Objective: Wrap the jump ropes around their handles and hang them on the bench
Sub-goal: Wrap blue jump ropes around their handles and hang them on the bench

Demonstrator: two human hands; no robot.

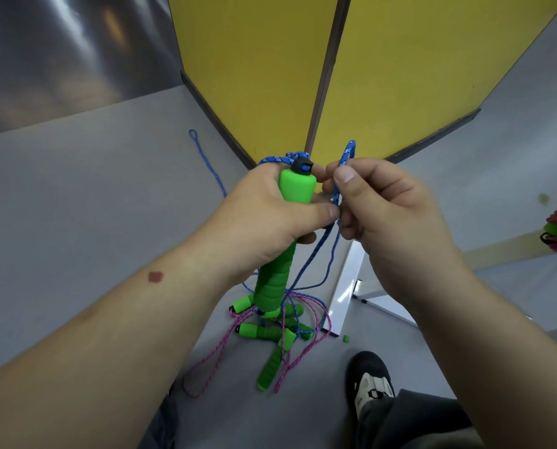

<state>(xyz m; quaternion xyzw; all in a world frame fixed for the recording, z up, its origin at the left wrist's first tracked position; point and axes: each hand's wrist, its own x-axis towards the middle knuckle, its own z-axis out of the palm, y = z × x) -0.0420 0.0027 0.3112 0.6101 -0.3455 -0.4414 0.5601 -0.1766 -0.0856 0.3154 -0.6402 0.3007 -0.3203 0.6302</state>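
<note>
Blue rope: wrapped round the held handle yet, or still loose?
Still loose: the blue rope hangs free beside the handle in the left hand; the right hand pinches a loop.

Gym-like room: grey floor (76, 196), yellow panels (257, 59), jump ropes (270, 332) piled on floor.

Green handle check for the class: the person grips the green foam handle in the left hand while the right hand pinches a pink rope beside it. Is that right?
Not quite. The rope pinched by the right hand is blue, not pink, as the head view shows. The pink ropes lie on the floor below. The rest holds: the left hand grips the green foam handle.
</note>
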